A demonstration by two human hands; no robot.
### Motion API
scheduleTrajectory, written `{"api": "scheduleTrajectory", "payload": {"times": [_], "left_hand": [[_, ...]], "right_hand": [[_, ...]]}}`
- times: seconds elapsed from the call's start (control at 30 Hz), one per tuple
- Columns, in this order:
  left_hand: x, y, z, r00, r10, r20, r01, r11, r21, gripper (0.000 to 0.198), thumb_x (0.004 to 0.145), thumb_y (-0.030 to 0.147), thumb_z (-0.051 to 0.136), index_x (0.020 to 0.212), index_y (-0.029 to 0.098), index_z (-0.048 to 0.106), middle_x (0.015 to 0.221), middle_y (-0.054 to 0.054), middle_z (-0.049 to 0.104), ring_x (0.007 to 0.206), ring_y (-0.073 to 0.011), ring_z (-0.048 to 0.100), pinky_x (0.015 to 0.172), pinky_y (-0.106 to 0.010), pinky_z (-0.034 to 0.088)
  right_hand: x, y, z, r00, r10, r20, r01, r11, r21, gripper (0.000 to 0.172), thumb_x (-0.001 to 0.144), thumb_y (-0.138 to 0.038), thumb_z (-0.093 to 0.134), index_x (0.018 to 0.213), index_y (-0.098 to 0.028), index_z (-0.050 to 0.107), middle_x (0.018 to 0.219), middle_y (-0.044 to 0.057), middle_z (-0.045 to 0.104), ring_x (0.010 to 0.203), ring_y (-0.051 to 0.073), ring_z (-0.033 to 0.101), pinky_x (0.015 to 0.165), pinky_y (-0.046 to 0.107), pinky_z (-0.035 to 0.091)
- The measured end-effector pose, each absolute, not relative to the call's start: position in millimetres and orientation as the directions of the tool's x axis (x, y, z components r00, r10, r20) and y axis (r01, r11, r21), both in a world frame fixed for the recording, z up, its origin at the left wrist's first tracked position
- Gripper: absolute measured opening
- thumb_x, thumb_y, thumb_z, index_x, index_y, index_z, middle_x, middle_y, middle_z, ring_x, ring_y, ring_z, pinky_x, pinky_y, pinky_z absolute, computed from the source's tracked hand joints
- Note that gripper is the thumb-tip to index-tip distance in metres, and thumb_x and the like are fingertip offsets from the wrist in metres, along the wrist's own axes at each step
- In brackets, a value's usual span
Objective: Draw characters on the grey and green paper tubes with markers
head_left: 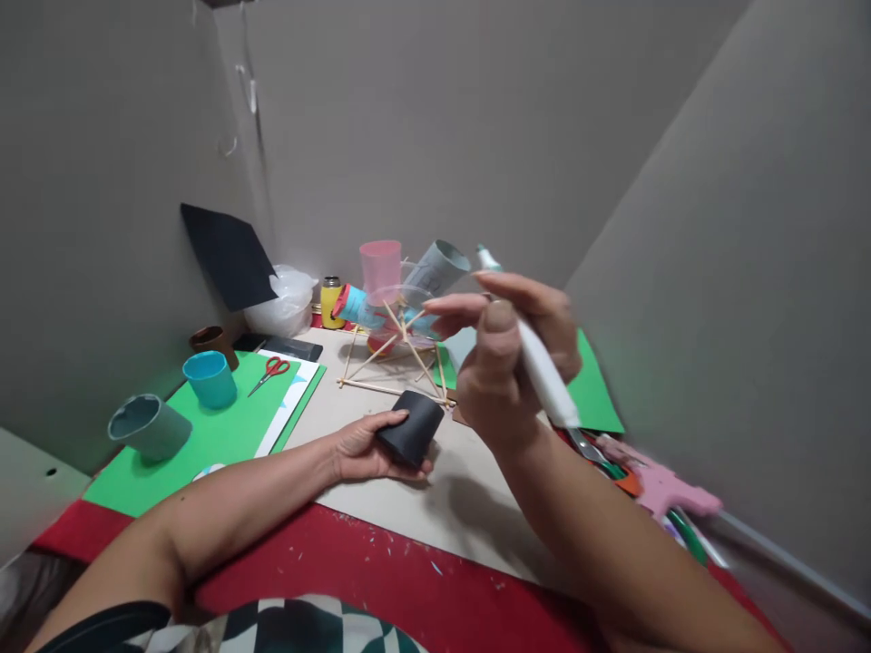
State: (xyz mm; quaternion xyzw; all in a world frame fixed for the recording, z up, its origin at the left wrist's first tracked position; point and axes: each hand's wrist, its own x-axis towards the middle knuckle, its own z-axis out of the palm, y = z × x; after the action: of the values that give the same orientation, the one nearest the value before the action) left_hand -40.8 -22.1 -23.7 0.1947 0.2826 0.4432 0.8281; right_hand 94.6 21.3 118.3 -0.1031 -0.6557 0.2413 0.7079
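My left hand [371,449] is closed round a short black paper-covered tube [412,428], held tilted just above the pale board [381,499]. Raised in front of the camera, my right hand [521,354] grips a white marker pen [544,376] between thumb and fingers. The marker's dark green tip points up and away from the tube. Just beyond the tube stands a frame of thin wooden sticks [404,336]. Behind my right hand's fingertips are a pink plastic cup [381,268] and a grey tube [439,268].
On green paper [224,435] at left stand a grey cup [151,428], a turquoise cup [210,379] and red-handled scissors [274,370]. A brown tube [216,343] is behind them. A pink glue gun [670,485] lies at right among tools. Grey walls enclose the table.
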Motion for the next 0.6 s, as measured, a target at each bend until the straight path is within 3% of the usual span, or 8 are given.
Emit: {"api": "scheduleTrajectory", "payload": {"times": [0.13,0.23,0.43,0.6], "left_hand": [[-42,-20,-30,0.499,0.821,-0.278,-0.624,0.563,0.542,0.062,0.076,0.046,0.08,0.12,0.007,0.06,0.103,-0.015,0.073,0.093,-0.0273,0.07,0.095,-0.046,0.047],[-43,-20,-34,0.511,0.821,-0.256,-0.617,0.557,0.556,0.061,0.076,0.047,0.079,0.12,0.01,0.06,0.106,-0.014,0.073,0.095,-0.0261,0.069,0.094,-0.044,0.047],[-43,-20,-33,0.496,0.832,-0.249,-0.608,0.538,0.584,0.07,0.071,0.051,0.083,0.119,0.006,0.06,0.102,-0.015,0.072,0.092,-0.0263,0.07,0.091,-0.043,0.05],[-44,-19,-31,0.473,0.842,-0.261,-0.597,0.524,0.607,0.068,0.07,0.047,0.085,0.117,0.006,0.058,0.1,-0.013,0.072,0.093,-0.0257,0.071,0.095,-0.044,0.05]], "right_hand": [[84,23,121,-0.014,0.329,0.944,-0.254,0.912,-0.322,0.02,0.103,-0.043,0.048,0.113,-0.03,0.06,0.086,-0.001,0.074,0.064,0.014,0.07,0.061,0.032,0.058],[74,26,112,0.02,0.329,0.944,-0.297,0.904,-0.309,0.017,0.102,-0.038,0.052,0.111,-0.028,0.063,0.084,-0.002,0.075,0.06,0.012,0.069,0.057,0.028,0.057],[86,29,97,-0.024,0.431,0.902,-0.189,0.884,-0.427,0.02,0.099,-0.038,0.057,0.111,-0.025,0.065,0.083,-0.001,0.076,0.065,0.013,0.071,0.063,0.029,0.058],[137,27,87,0.04,0.672,0.74,-0.141,0.736,-0.662,0.027,0.096,-0.045,0.061,0.111,-0.023,0.065,0.081,0.0,0.077,0.061,0.011,0.066,0.059,0.025,0.055]]}}
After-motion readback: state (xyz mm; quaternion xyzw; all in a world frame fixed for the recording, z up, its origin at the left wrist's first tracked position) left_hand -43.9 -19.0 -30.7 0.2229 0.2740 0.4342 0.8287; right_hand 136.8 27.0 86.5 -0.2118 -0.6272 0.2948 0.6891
